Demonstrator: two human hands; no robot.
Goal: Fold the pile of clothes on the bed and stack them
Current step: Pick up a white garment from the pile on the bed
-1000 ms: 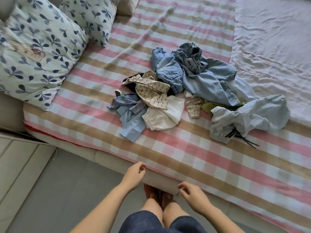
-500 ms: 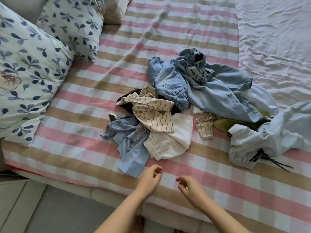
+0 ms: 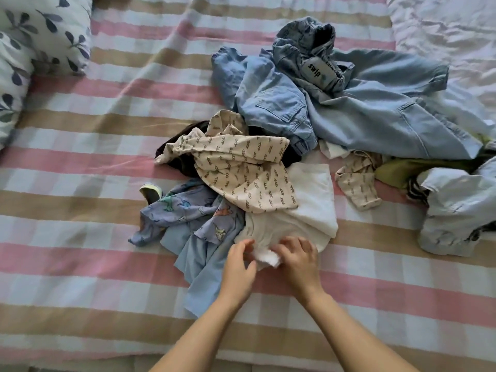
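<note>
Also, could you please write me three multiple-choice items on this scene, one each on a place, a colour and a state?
1. Where does the beige patterned garment lie?
A) partly over the white garment
B) off the bed
C) apart from all other clothes

2. What colour is the jacket labelled "swip"?
A) red
B) light blue
C) black

3. What are the left hand and right hand doing?
A) resting empty
B) both gripping the white garment's near edge
C) smoothing a folded stack

1 A: its lower part overlaps the white fabric.
2 B: it is faded blue denim.
3 B: both curl round bunched white fabric.
</note>
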